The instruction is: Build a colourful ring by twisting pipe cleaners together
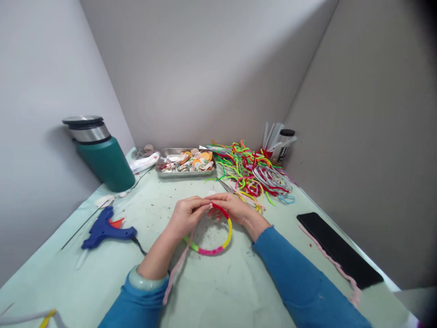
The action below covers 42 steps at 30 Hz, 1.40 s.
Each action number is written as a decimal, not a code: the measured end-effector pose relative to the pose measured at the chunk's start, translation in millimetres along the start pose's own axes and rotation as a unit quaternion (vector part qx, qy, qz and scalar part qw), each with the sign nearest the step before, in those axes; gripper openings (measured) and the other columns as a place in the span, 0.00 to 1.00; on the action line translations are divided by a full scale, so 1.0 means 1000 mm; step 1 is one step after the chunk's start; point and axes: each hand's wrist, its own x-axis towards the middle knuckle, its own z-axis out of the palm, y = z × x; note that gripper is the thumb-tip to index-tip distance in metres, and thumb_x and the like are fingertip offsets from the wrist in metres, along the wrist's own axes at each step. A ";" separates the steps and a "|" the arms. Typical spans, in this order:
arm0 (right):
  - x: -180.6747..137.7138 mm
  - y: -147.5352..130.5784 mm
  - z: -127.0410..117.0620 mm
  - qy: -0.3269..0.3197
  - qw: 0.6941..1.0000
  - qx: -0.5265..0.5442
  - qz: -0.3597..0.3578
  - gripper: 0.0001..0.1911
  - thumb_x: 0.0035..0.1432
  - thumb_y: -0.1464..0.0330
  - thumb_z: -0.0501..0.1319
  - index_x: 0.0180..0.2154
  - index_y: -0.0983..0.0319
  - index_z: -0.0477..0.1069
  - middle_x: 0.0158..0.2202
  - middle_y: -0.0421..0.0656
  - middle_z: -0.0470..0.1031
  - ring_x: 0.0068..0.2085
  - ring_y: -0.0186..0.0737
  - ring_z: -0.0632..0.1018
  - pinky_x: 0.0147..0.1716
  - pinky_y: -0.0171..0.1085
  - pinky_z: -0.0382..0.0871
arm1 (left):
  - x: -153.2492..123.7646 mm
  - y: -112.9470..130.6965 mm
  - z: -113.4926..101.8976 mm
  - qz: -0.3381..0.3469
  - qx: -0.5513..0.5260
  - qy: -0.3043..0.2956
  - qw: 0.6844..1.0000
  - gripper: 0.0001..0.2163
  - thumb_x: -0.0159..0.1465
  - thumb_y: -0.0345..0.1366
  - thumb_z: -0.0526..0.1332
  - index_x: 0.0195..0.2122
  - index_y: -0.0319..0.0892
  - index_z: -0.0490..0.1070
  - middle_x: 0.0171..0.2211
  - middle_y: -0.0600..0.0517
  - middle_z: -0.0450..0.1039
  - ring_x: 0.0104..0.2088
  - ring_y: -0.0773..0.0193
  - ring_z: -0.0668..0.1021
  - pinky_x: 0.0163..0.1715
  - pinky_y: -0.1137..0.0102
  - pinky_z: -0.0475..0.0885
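A ring (212, 251) wrapped in coloured fuzzy pipe cleaner, with green, pink, yellow and red sections, stands between my hands above the table. My left hand (188, 216) pinches the ring's upper left part, together with a pale pink pipe cleaner (178, 266) whose loose end trails down past my left wrist. My right hand (235, 208) closes on the ring's top near the red section, and its fingertips meet those of my left hand. The exact spot under the fingers is partly hidden.
A blue glue gun (105, 229) and a green bottle (105, 164) are at left. Behind are a metal tray (186, 174) of patterned pieces, a tangle of pipe cleaners (246, 164), scissors (224, 185) and a jar (284, 146). A black slab (337, 248) lies right, with a pink strand.
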 end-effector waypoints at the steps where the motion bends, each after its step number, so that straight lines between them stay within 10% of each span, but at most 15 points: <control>1: 0.000 -0.001 0.000 0.018 1.000 0.004 -0.010 0.20 0.47 0.62 0.66 0.43 0.65 0.73 0.32 0.45 0.77 0.28 0.35 0.76 0.23 0.30 0.67 | 0.000 -0.001 0.000 -0.004 -0.009 -0.001 1.000 0.10 0.60 0.35 0.57 0.35 0.40 0.77 0.31 0.49 0.77 0.31 0.66 0.76 0.34 0.74 0.67; 9: 0.003 -0.001 0.003 0.070 0.993 -0.004 -0.097 0.18 0.48 0.63 0.65 0.41 0.63 0.75 0.42 0.46 0.77 0.43 0.39 0.75 0.47 0.39 0.64 | 0.000 -0.009 0.004 -0.085 -0.048 0.008 0.995 0.11 0.59 0.41 0.57 0.35 0.39 0.74 0.32 0.50 0.76 0.26 0.69 0.73 0.28 0.75 0.66; 20: -0.005 -0.010 0.013 0.051 0.981 -0.098 -0.162 0.19 0.54 0.61 0.60 0.48 0.60 0.72 0.51 0.44 0.72 0.53 0.44 0.71 0.55 0.45 0.59 | 0.001 -0.009 0.003 -0.119 -0.024 -0.009 0.993 0.11 0.58 0.41 0.56 0.33 0.39 0.72 0.26 0.52 0.75 0.26 0.68 0.73 0.27 0.74 0.65; 31: -0.008 -0.015 0.020 0.035 0.967 -0.177 -0.180 0.19 0.56 0.64 0.58 0.49 0.59 0.69 0.52 0.43 0.70 0.53 0.41 0.69 0.54 0.44 0.60 | 0.003 -0.010 0.001 -0.132 0.003 -0.009 0.991 0.11 0.58 0.39 0.55 0.26 0.39 0.73 0.23 0.53 0.74 0.24 0.67 0.72 0.26 0.74 0.64; 36: -0.001 -0.007 0.013 0.109 0.960 -0.211 -0.149 0.14 0.53 0.64 0.59 0.41 0.62 0.70 0.40 0.43 0.74 0.38 0.36 0.74 0.37 0.36 0.69 | 0.004 -0.014 0.002 -0.175 -0.067 0.035 0.982 0.09 0.56 0.40 0.58 0.30 0.40 0.72 0.26 0.51 0.76 0.28 0.64 0.76 0.29 0.72 0.68; 42: -0.004 -0.001 0.018 0.116 0.889 -0.390 -0.209 0.07 0.54 0.68 0.57 0.37 0.63 0.68 0.34 0.41 0.72 0.35 0.35 0.71 0.33 0.33 0.63 | 0.004 -0.016 0.001 -0.197 -0.051 0.046 0.978 0.09 0.55 0.39 0.58 0.31 0.39 0.72 0.28 0.50 0.77 0.30 0.63 0.77 0.32 0.71 0.69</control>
